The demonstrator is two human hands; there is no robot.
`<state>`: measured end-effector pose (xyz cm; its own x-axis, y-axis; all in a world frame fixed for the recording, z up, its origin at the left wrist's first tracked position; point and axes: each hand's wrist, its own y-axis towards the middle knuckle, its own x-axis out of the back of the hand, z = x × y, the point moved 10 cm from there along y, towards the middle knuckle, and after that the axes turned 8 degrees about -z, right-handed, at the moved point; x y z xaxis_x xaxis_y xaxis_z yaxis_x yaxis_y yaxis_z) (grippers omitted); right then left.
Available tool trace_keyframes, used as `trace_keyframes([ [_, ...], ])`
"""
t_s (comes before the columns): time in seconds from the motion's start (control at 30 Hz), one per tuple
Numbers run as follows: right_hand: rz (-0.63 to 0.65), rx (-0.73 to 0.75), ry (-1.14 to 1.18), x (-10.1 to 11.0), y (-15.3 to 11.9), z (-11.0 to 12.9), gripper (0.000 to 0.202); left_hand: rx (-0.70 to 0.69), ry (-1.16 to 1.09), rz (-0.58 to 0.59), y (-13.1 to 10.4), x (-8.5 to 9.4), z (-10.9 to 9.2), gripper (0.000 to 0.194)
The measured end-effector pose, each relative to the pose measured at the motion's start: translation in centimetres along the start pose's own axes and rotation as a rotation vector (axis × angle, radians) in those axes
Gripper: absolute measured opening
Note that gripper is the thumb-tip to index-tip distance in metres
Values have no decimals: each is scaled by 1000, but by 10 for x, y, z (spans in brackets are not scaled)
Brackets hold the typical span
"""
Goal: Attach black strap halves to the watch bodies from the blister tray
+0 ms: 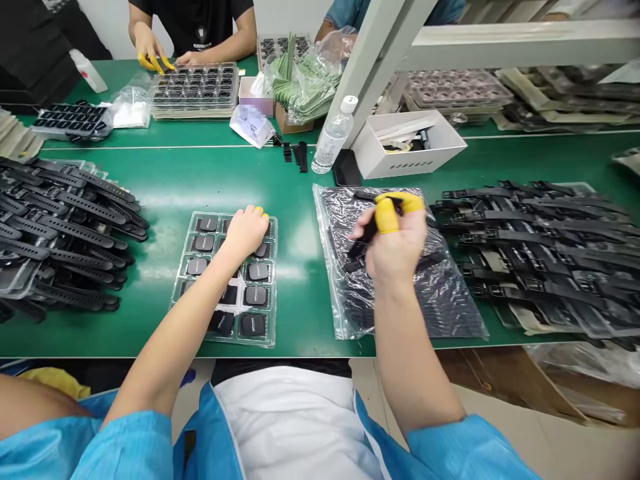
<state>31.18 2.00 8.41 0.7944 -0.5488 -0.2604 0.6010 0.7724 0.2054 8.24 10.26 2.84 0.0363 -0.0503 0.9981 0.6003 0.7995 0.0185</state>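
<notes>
My left hand (247, 232) is over the upper part of a clear plastic tray (274, 300) that holds several dark square pieces (256, 295) in its compartments. Its fingers curl down at the tray and their tips are mostly hidden, so what they grip cannot be made out. My right hand (395, 233), with yellow covers on some fingers, is closed on black straps above a clear plastic bag (345, 313). The bag is filled with dark strips, and loose black pieces lie on top of it.
Piles of black watch straps lie at the left (65, 227) and right (545, 247). Behind are a bottle (335, 137), a phone (347, 168), a white box (415, 163), a slanted metal post (373, 67) and a person's hand (150, 50) at a tray stack (195, 93).
</notes>
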Motion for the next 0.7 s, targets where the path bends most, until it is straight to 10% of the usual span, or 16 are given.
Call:
trace_keyframes([
  [0.23,318,-599,134,-105,-59,-94,57,223,-198,-50,-12,5,18,24],
  [0.43,417,-700,-16,-103,-91,-118,61,404,-630,-96,-29,-6,26,26],
  [0.7,518,-737,89,-109,-97,-108,45,-59,-872,-371,-29,2,-9,44],
])
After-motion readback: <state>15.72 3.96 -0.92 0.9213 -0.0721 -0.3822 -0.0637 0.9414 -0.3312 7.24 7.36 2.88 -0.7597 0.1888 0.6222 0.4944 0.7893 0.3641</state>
